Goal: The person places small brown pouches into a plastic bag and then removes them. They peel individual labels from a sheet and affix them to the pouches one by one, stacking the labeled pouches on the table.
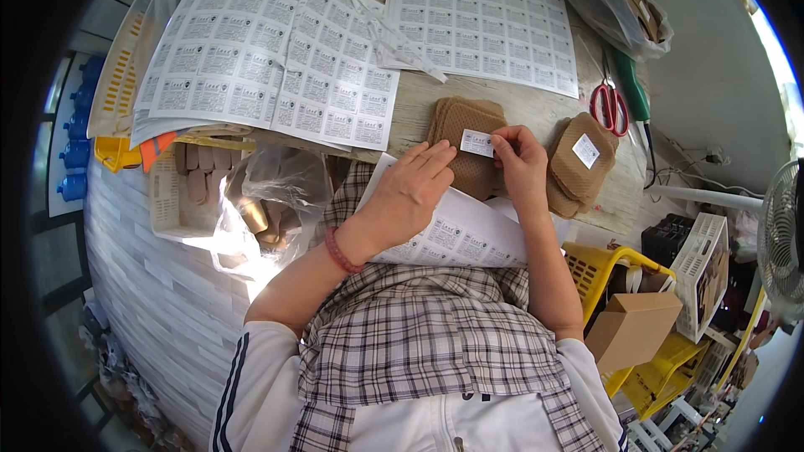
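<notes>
My right hand (523,169) pinches the right edge of a small white printed label (476,143) between thumb and forefinger. The label lies over the top piece of a stack of brown mesh-textured pads (474,174). My left hand (409,194) lies flat with its fingers stretched out, the tips on the left side of that stack. Below both hands a sheet of labels (456,238) rests on my lap, partly under my left hand and right forearm. Right of my right hand stands a second stack of brown pads (572,177), its top one bearing a white label (585,151).
Large label sheets (226,42) cover the table's left, with another sheet (486,25) at the back. Red-handled scissors (609,109) and a green-handled tool (631,88) lie at the right. A plastic bag (276,192) hangs left; a yellow crate (586,264) and cardboard box (634,326) stand right.
</notes>
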### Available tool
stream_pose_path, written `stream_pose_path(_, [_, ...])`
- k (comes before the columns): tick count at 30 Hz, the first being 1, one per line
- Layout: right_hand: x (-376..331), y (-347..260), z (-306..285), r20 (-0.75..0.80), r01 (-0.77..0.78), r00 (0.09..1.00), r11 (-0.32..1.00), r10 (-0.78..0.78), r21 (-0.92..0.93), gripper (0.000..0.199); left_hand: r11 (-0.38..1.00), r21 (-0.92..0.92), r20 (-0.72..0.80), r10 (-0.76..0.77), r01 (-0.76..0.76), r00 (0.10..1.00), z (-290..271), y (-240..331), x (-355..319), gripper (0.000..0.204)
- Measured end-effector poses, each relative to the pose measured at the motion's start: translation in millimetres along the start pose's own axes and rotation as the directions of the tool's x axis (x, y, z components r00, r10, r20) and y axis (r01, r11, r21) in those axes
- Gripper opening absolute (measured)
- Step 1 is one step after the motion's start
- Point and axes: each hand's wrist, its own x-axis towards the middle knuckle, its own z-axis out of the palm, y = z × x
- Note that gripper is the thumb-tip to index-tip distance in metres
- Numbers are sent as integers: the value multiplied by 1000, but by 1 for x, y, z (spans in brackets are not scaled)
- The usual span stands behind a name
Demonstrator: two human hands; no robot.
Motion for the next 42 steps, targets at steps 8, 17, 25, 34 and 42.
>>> stream_pose_path(8, [-2,0,2,-32,36,999,994,-40,-100,6,999,-23,12,-27,27,1000,-2,1,2,8])
stream_pose_path(17, [-7,6,7,-53,248,958,906,-283,-343,10,998,69,94,-5,-1,996,-3,1,4,9])
stream_pose_path(25, [-16,-1,16,-122,268,900,753,-418,-600,32,993,121,110,-21,7,994,0,3,2,8])
stream_pose_path(34, [-7,14,5,-251,305,859,840,-446,-449,12,996,86,86,-22,15,996,0,3,-1,7])
stream_pose_path(42, [-22,11,5,-293,501,813,861,-504,-90,9,999,38,45,-25,24,999,3,4,-8,7])
